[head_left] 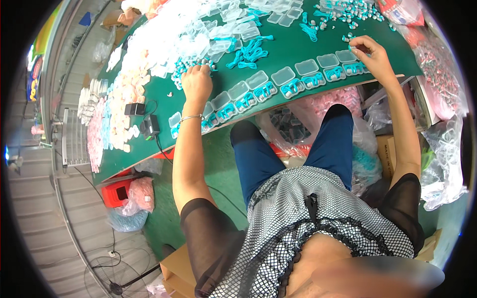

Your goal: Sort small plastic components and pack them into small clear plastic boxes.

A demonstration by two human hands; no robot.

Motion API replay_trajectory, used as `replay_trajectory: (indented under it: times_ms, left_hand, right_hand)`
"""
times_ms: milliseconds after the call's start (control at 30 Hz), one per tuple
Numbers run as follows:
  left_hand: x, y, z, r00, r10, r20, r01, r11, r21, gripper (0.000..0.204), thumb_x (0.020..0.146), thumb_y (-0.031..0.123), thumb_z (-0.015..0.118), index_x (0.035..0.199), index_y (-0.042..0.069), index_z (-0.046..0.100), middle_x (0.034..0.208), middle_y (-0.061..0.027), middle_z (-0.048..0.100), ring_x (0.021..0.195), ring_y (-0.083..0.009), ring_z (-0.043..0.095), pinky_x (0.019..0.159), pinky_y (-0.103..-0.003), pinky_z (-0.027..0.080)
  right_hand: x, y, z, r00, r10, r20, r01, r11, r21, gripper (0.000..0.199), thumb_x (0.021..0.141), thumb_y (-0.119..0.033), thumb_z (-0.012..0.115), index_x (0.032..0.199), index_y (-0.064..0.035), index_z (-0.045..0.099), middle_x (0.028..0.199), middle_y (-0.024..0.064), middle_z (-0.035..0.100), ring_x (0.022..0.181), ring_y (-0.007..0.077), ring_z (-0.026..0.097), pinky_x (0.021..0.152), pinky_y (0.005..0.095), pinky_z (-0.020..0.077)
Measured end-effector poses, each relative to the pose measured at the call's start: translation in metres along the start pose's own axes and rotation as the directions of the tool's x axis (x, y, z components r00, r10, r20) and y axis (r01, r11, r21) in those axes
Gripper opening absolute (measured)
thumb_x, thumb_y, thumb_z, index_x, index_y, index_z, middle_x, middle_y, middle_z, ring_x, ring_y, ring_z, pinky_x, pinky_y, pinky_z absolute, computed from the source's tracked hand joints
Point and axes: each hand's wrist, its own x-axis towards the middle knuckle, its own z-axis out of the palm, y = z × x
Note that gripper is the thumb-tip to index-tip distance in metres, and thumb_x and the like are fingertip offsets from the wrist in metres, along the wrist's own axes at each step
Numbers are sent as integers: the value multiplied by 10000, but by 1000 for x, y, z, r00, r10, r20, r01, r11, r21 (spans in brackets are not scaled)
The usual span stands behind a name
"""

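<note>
A row of small clear hinged cases (283,75) runs along the near edge of the green table, lids up. Teal cords and small grey-and-teal plugs fill their trays (292,88). My left hand (197,83) is closed, knuckles up, at a pile of grey-and-teal plugs (180,74); its fingertips are hidden, so what they hold does not show. At the row's right end, my right hand (373,57) pinches a small teal piece (350,47) above the table, beside a few loose plugs (348,38).
Bundled teal cords (250,53) lie mid-table, with stacked clear cases (218,47) behind. More plugs (348,12) spread at the far right. Pale pink pieces (130,102), a black adapter (149,126) and its cable sit left. Filled plastic bags (343,102) stand under the table's edge.
</note>
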Motion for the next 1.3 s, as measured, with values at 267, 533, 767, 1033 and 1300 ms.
replay_trajectory:
  times_ms: [267, 533, 767, 1033, 1300]
  left_hand:
    - [20, 40, -16, 920, -307, 245, 383, 559, -736, 155, 868, 145, 656, 967, 38, 709, 801, -52, 660, 629, -164, 589, 618, -303, 489]
    - [61, 165, -55, 876, -8, 483, 466, -242, -851, 159, 899, 99, 623, 1036, 26, 659, 840, -19, 633, 642, -62, 495, 565, -210, 372]
    - [87, 271, -44, 936, 139, 324, 342, -133, -930, 185, 837, 68, 693, 1002, -11, 665, 812, -49, 681, 665, -102, 621, 584, -261, 508]
    - [104, 347, -34, 983, 118, -143, -180, 434, -883, 65, 763, 123, 719, 811, 99, 683, 829, -100, 670, 755, -315, 645, 650, -419, 496]
    - [108, 365, -27, 949, 193, -248, -310, 712, -630, 44, 741, 149, 712, 783, 141, 725, 815, -31, 644, 796, -246, 638, 635, -422, 424]
  right_hand:
    - [-16, -6, -17, 1000, 6, -9, -5, 993, 115, 150, 892, -29, 641, 1040, -16, 658, 964, 1, 628, 860, 75, 587, 786, 223, 480]
    - [-30, 21, -33, 992, 96, -79, -77, 975, 209, 149, 886, -32, 654, 1028, 9, 666, 961, 12, 666, 860, 66, 598, 787, 224, 499]
    - [-51, 16, -46, 979, 123, -164, -133, 990, -47, 152, 845, -15, 657, 996, -11, 667, 920, 36, 675, 835, 98, 621, 765, 257, 512]
    - [-59, 35, -45, 977, -162, -135, 112, 940, -322, 120, 769, -29, 701, 876, -40, 648, 879, 59, 673, 824, 249, 616, 762, 366, 494]
    - [-64, 48, -43, 964, -236, -122, 153, 867, -474, 94, 765, -118, 718, 843, -108, 668, 930, -4, 651, 954, 228, 582, 883, 387, 420]
